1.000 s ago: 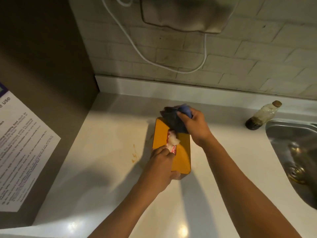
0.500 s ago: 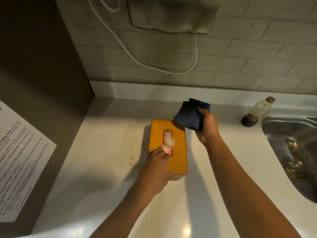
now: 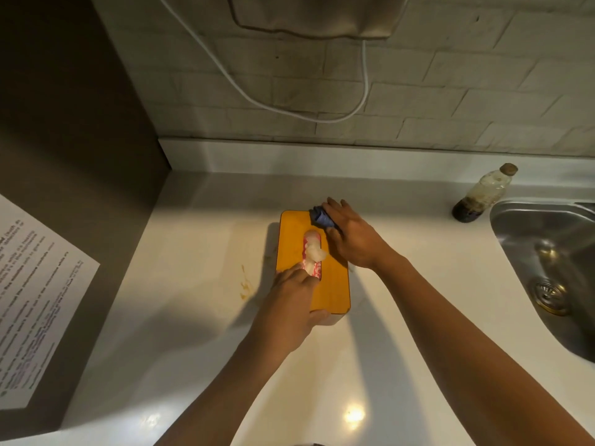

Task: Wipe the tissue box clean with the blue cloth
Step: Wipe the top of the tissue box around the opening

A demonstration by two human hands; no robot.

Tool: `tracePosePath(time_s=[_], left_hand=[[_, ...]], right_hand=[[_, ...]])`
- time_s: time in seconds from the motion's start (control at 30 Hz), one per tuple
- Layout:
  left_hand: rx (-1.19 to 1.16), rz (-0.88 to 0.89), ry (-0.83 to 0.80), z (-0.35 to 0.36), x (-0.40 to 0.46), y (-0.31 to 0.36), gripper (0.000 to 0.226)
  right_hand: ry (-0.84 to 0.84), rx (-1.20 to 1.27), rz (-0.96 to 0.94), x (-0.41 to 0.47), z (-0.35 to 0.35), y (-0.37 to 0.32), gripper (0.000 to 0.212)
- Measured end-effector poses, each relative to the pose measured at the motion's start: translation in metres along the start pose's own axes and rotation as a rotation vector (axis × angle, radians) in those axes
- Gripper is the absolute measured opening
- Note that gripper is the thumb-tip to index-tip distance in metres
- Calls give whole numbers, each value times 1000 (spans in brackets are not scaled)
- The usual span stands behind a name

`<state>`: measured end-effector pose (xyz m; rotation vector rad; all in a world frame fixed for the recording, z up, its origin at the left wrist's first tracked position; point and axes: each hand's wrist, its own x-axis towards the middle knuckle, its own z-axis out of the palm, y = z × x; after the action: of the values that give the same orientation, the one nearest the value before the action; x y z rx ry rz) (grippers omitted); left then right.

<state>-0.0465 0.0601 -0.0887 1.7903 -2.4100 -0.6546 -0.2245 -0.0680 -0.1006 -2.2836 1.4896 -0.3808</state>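
Counter (image 3: 193,284): pale and glossy, running from a dark side panel to a steel sink; two ceiling-light glints near the bottom edge.
Wall (image 3: 450,91): grey brick-pattern tile behind the counter, with a white cable (image 3: 257,101) looping across it; a grey fixture at the top is cut off by the frame, so what it is cannot be told.
Notice (image 3: 35,300): printed sheet stuck on the dark panel at far left; its left part is out of frame and the text is too small and skewed to read.
Stain (image 3: 245,284): small brownish smear on the counter, just left of the box.
Left hand (image 3: 289,313): lies on the near end of the box, fingers stretched forward over the lid beside the slot, thumb curled round the near edge; it steadies the box.
Box (image 3: 335,284): orange-lidded tissue box, lying lengthwise away from the viewer at the counter's middle; near-left part hidden under the left hand, far-right corner under the cloth.
Tissue (image 3: 313,252): white tuft sticking up from the red-and-white slot; its lower end is hidden by the left fingers.
Cloth (image 3: 320,218): blue, bunched, mostly hidden beneath the right hand, on the box's far-right corner.
Right hand (image 3: 354,236): palm down with fingers reaching over the cloth, pressing it to the box; whether the fingertips curl round the cloth is hidden.
Bottle (image 3: 483,196): clear plastic, dark liquid at the bottom, standing by the sink's far-left corner.
Sink (image 3: 531,230): steel, drain visible, right side cut off.
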Motion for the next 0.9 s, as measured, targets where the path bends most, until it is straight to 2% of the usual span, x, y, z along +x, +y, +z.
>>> tracePosePath(time_s=[0.23, 0.53, 0.73, 0.83, 0.9], left_hand=[[-52, -14, 39, 2, -2, 0, 77], [-66, 42, 93, 0, -2, 2, 69], [-70, 110, 117, -3, 0, 3, 76], [-115, 116, 144, -6, -5, 5, 59], [-186, 104, 190, -7, -10, 3, 50]], right_hand=[[-10, 58, 114, -46, 8, -13, 57], [65, 163, 127, -129, 28, -47, 54], [91, 100, 150, -168, 36, -68, 52], [120, 141, 184, -180, 29, -75, 46], [162, 235, 213, -185, 19, -79, 34]])
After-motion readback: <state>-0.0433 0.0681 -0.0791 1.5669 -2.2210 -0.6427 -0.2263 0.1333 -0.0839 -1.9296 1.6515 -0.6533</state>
